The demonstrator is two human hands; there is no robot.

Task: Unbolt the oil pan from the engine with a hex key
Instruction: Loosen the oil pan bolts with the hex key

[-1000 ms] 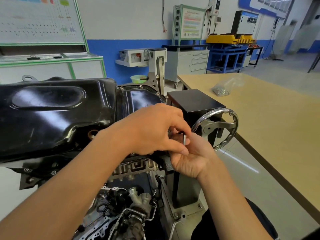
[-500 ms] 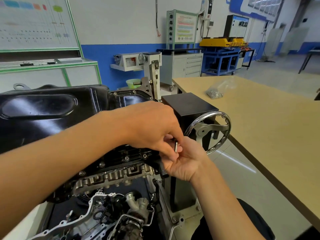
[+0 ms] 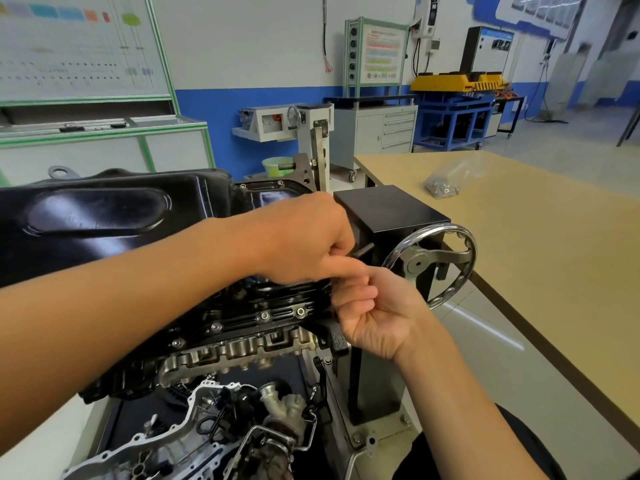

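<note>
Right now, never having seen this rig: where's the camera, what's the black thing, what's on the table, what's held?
There is no robot here. One wide-angle camera worn on a person's head looks down at two bare hands. The glossy black sheet-metal oil pan sits on top of an upturned grey metal engine, mounted on a stand with a chrome spoked handwheel. Small silver bolts sit along the flange below the pan. The left hand curls its fingers round a short dark rod, probably the hex key. The right hand lies palm-up just below; whether it holds anything is hidden. On the tan wooden table lies a clear plastic bag of small metal parts.
</note>
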